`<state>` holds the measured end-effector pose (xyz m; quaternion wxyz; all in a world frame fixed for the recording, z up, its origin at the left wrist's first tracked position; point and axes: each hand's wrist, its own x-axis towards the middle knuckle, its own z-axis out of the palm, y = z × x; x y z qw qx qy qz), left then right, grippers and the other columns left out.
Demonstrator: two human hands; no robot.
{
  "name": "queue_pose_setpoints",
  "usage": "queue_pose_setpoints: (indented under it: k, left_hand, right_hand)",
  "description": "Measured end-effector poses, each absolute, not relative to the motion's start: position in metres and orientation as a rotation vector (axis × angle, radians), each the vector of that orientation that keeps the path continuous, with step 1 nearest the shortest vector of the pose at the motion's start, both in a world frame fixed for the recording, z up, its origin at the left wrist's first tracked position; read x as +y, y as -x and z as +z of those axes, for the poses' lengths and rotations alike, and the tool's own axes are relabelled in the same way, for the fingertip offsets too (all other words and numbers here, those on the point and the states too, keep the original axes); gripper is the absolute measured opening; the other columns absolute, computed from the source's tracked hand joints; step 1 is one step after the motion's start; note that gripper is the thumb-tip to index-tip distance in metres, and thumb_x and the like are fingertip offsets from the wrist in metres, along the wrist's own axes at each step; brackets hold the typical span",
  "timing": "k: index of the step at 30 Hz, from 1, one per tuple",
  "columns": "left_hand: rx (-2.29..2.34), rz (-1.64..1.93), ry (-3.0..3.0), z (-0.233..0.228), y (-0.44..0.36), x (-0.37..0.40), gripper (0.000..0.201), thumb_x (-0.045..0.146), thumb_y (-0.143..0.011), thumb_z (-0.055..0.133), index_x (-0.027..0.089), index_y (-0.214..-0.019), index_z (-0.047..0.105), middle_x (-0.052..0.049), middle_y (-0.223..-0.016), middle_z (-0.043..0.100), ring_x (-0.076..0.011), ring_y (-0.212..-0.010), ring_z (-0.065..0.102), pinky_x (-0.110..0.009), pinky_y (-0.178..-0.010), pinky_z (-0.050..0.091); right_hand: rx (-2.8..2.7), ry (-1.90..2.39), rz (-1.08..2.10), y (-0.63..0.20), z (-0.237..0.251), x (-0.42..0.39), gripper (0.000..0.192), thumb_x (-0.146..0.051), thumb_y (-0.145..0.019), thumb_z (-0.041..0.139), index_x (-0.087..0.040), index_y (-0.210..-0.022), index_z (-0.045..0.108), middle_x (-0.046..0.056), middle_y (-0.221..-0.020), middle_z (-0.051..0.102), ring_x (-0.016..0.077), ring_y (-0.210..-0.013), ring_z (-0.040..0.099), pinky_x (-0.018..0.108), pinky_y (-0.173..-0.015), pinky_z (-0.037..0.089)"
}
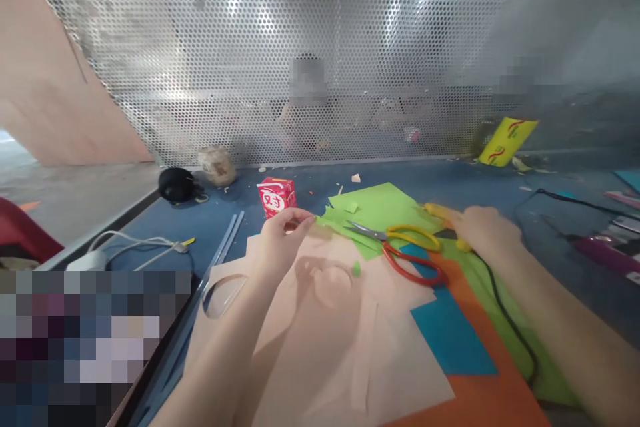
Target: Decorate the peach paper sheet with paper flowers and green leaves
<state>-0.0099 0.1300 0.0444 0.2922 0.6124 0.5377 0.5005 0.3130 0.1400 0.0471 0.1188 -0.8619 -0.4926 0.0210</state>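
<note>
My left hand (pixel 285 237) has its thumb and finger pinched together at the left tip of a small piece of green paper (pixel 320 219). Wrapped in my right hand (pixel 487 230) is a yellow glue gun (pixel 436 212), its front end pointing left over a light green sheet (pixel 385 199). A black cord (pixel 500 310) runs down from it. Between my hands lie open scissors (pixel 370 231) with one yellow and one red handle loop. Pale pink paper (pixel 310 360) covers the surface beneath my left arm, with a round hole cut in its left part.
A red drink carton (pixel 277 196) stands behind my left hand. Clear glue sticks (pixel 231 237) and a white cable (pixel 145 240) lie left. Blue (pixel 457 337) and orange paper (pixel 465 407) lie front right. A purple tool (pixel 607 255) lies far right. A perforated metal screen (pixel 225 67) closes the back.
</note>
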Motion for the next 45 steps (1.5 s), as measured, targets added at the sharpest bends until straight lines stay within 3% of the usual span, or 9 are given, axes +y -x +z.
queue_pose_setpoints:
  k: [2,5,6,9,15,22,33,40,45]
  left_hand:
    - [1.432,1.337,-1.602,0.041,0.013,0.131,0.016,0.032,-0.070,0.061,0.018,-0.073,0.065,-0.001,-0.067,0.065,-0.0131,-0.063,0.058,-0.024,-0.061,0.043]
    - [1.423,1.337,-1.583,0.040,0.012,0.132,0.015,0.032,-0.071,0.061,0.017,-0.073,0.065,-0.001,-0.067,0.064,-0.0126,-0.063,0.058,-0.024,-0.061,0.043]
    - [1.419,1.336,-1.581,0.040,0.011,0.131,0.015,0.032,-0.071,0.061,0.018,-0.073,0.065,-0.001,-0.067,0.064,-0.0126,-0.063,0.058,-0.023,-0.060,0.043]
    - [1.420,1.328,-1.586,0.041,0.007,0.126,0.012,0.030,-0.071,0.061,0.018,-0.072,0.065,-0.001,-0.067,0.065,-0.0127,-0.062,0.058,-0.023,-0.057,0.042]
    - [1.404,1.278,-1.614,0.042,0.000,0.111,0.010,0.027,-0.074,0.059,0.020,-0.072,0.065,0.000,-0.069,0.067,-0.0121,-0.063,0.059,-0.022,-0.058,0.044]
    - [1.384,1.266,-1.572,0.048,-0.001,0.106,0.010,0.029,-0.073,0.061,0.019,-0.073,0.065,0.000,-0.068,0.066,-0.0115,-0.063,0.058,-0.021,-0.056,0.043]
    - [1.420,1.350,-1.510,0.058,0.008,0.104,0.010,0.029,-0.071,0.066,0.019,-0.073,0.067,0.001,-0.066,0.066,-0.0111,-0.064,0.058,-0.019,-0.056,0.042]
    - [1.427,1.325,-1.535,0.060,0.008,0.102,0.006,0.026,-0.070,0.067,0.021,-0.071,0.067,0.004,-0.064,0.065,-0.0087,-0.063,0.057,-0.016,-0.057,0.043]
    - [1.407,1.270,-1.583,0.059,0.009,0.102,0.006,0.027,-0.070,0.067,0.022,-0.071,0.068,0.003,-0.067,0.066,-0.0100,-0.065,0.059,-0.018,-0.058,0.044]
  right_hand:
    - [-1.567,2.442,-0.024,-0.286,0.054,0.131,0.045,-0.041,-0.085,0.042,-0.001,-0.096,0.060,0.033,-0.102,0.055,0.0422,-0.092,0.055,0.049,-0.069,0.042]
    - [-1.953,2.121,0.072,-0.230,0.054,0.111,0.029,-0.043,-0.082,0.050,-0.019,-0.092,0.060,0.010,-0.099,0.061,0.0242,-0.089,0.059,0.033,-0.074,0.043]
    - [-2.131,1.875,0.184,-0.212,0.051,0.104,0.030,-0.045,-0.081,0.051,-0.019,-0.093,0.059,0.009,-0.096,0.061,0.0228,-0.086,0.059,0.031,-0.070,0.044]
    - [-2.381,1.487,0.314,-0.170,0.038,0.090,0.031,-0.044,-0.074,0.061,-0.016,-0.088,0.059,0.010,-0.089,0.062,0.0243,-0.083,0.058,0.031,-0.069,0.042]
    - [-2.253,1.484,0.709,-0.155,0.017,0.093,0.032,-0.029,-0.071,0.064,-0.017,-0.100,0.056,0.006,-0.089,0.059,0.0202,-0.079,0.055,0.028,-0.064,0.041]
    - [-2.048,1.320,1.057,-0.154,0.015,0.097,0.010,-0.009,-0.068,0.058,-0.017,-0.074,0.056,-0.001,-0.069,0.057,0.0131,-0.063,0.052,0.023,-0.057,0.040]
    - [-1.709,1.090,1.084,-0.168,0.012,0.084,0.010,-0.021,-0.078,0.061,-0.022,-0.079,0.051,-0.003,-0.077,0.057,0.0113,-0.072,0.056,0.022,-0.060,0.044]
    - [-1.974,1.061,0.969,-0.168,0.008,0.079,0.008,-0.016,-0.079,0.055,-0.022,-0.083,0.051,-0.001,-0.083,0.057,0.0129,-0.076,0.055,0.026,-0.067,0.046]
    - [-1.873,1.061,1.142,-0.166,0.002,0.080,0.008,-0.014,-0.076,0.055,-0.022,-0.079,0.053,0.000,-0.081,0.058,0.0135,-0.074,0.057,0.027,-0.068,0.048]
